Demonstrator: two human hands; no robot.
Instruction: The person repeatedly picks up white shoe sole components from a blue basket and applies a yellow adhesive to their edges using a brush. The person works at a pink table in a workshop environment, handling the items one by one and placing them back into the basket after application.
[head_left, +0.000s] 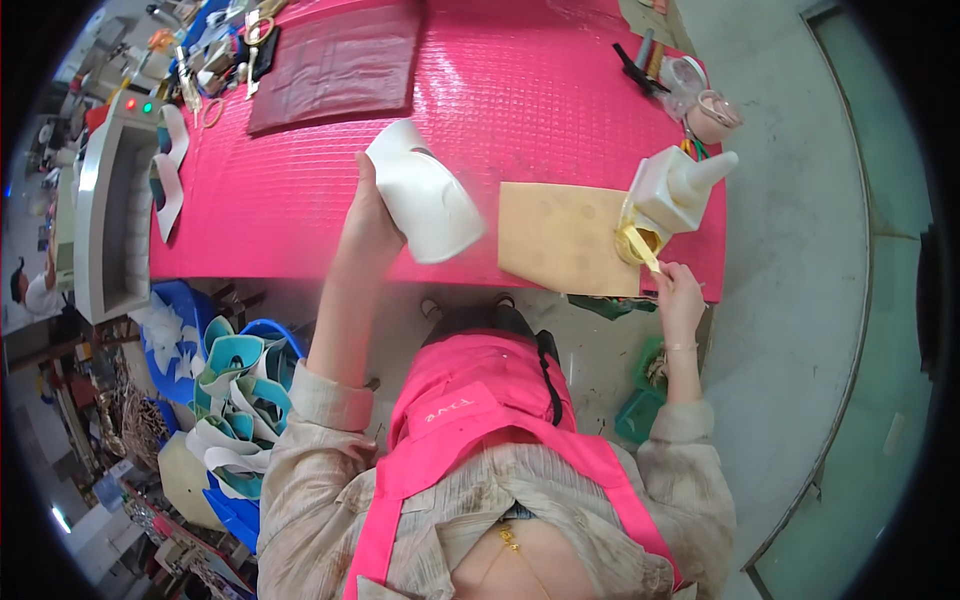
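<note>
My left hand [372, 212] is raised over the front of the pink-covered table [330, 190], its fingers closed round a white shoe upper [425, 205], a curved, smooth piece. Between finger and thumb, my right hand [680, 300] pinches a flat, pale yellow brush [643, 250]. The brush's far end sits in a small glue-stained jar [626, 240], so its tip is hidden. Next to that jar stands a white bottle [668, 190] with a cone-shaped nozzle. A tan board [560, 235] lies flat under the jar, at the table's front edge.
A dark red mat [340, 65] lies toward the back. Scissors [211, 112] and tools crowd the far left, beside a grey machine [110, 200] with white strips. Blue baskets [235, 515] hold several white and teal uppers at lower left. A pink-lidded jar [713, 115] stands far right.
</note>
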